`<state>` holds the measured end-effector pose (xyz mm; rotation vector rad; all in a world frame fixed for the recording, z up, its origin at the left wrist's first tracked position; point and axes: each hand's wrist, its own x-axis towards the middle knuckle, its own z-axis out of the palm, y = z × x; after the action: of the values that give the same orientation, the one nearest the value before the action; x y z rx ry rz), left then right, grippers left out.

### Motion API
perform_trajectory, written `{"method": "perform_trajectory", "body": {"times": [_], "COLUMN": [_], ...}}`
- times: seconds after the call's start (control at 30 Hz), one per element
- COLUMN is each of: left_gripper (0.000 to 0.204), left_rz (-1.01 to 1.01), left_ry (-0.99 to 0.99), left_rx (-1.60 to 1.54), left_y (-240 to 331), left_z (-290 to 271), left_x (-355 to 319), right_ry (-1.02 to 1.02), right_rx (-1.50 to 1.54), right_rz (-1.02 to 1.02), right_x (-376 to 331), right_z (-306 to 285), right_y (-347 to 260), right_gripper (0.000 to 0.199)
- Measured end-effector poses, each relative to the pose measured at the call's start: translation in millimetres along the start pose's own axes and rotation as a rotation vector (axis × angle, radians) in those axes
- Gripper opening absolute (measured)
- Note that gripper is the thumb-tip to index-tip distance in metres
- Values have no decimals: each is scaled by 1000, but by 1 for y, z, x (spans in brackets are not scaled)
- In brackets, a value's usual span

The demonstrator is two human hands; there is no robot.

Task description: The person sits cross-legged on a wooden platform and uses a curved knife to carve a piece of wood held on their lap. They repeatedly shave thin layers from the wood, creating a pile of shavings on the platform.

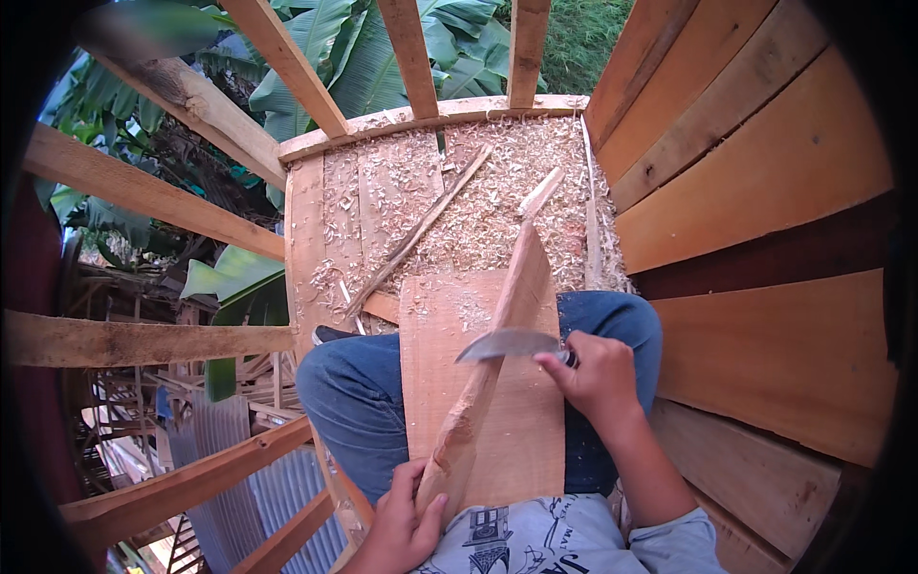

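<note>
My left hand [406,521] is closed around the near end of a long piece of wood [459,435], which slants up and away from me to the right. In my right hand [598,378] is a knife [512,344] with a broad curved blade and a dark handle. The blade lies across the wood about midway along, pointing left; whether its edge bites in cannot be made out. Beneath both is a wide flat board [531,430] resting over my lap, between my jeans-clad knees.
Pale shavings [488,230] cover the plank floor [306,210] ahead. A thin stick [421,230] lies slantwise there. Slatted wooden rails [153,340] stand on the left and far side, a plank wall [746,206] on the right. Outside are banana leaves [354,67] and corrugated sheets [215,478].
</note>
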<state>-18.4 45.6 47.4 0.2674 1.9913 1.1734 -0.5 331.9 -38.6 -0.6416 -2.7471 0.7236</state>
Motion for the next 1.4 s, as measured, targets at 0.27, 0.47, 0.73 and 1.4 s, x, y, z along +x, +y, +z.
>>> {"method": "perform_trajectory", "body": {"times": [0.27, 0.47, 0.73, 1.4], "left_gripper": [39, 40, 41, 40], "left_rz": [-59, -36, -50, -5], "left_ry": [7, 18, 23, 12], "left_rx": [19, 44, 54, 24], "left_y": [19, 18, 16, 19], "left_z": [-6, -4, -3, 1], "left_x": [-10, -7, -5, -6], "right_ry": [-88, -238, -34, 7], "right_rx": [121, 66, -57, -25], "right_rz": [83, -187, -129, -99], "right_x": [19, -27, 5, 7], "right_z": [-23, -12, -3, -7], "right_y": [-11, -43, -10, 4], "right_gripper": [57, 57, 64, 59]}}
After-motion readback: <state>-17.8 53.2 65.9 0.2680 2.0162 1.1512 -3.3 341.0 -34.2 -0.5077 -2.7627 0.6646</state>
